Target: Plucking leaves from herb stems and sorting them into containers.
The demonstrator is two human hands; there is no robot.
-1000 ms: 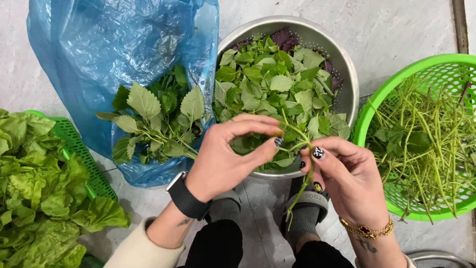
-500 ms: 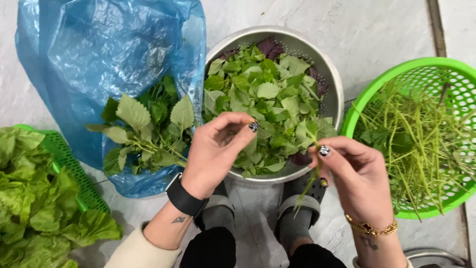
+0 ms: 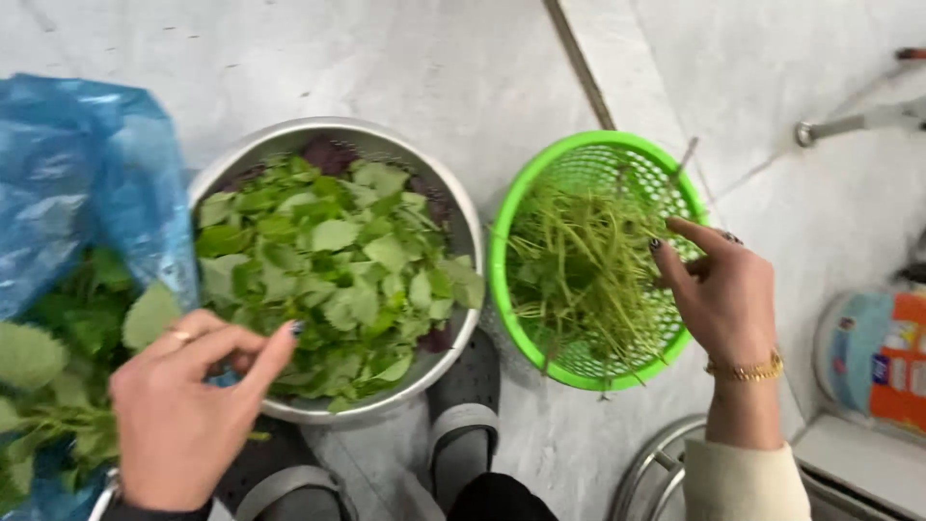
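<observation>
Right hand [image 3: 728, 294], grip loose and empty, over basket [image 3: 506, 222] stems [image 3: 579, 280]; left hand [image 3: 183, 405], half-curled, empty, beside bowl [image 3: 453, 198]: best release stems low, inside rim.

head view, straight down, close over floor [image 3: 463, 58]

Bowl [image 3: 463, 207] between bag [image 3: 87, 183] and basket [image 3: 502, 241]

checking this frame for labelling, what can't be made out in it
Head view:
- Blue plastic bag: cut off by the left edge.
- Round metal colander: its bottom is buried under the leaves.
- Left hand: palm faces away, so any hold is hidden.
- Right hand over the green plastic basket: grip unclear.
</observation>
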